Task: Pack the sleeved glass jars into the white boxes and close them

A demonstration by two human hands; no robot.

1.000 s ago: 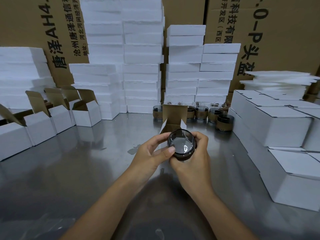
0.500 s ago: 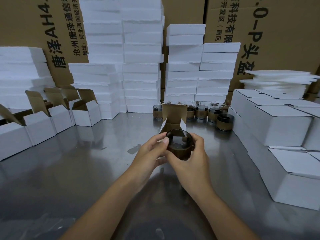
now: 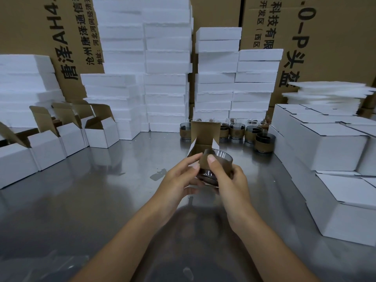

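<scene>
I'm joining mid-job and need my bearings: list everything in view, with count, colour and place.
held jar: one, dark glass, brown sleeve, centre, between both hands
front box: one, white, brown inside, lid up, just behind held jar
waiting jars: at least five, brown-sleeved, row at table's back
open boxes: at least four, white, left
closed boxes: many, white, stacked right
foam slabs: many, white, stacked behind
sheets: one pile, white, far right
cartons: brown, printed, rear
table: one, steel
left hand: holds front box
right hand: grips held jar
</scene>
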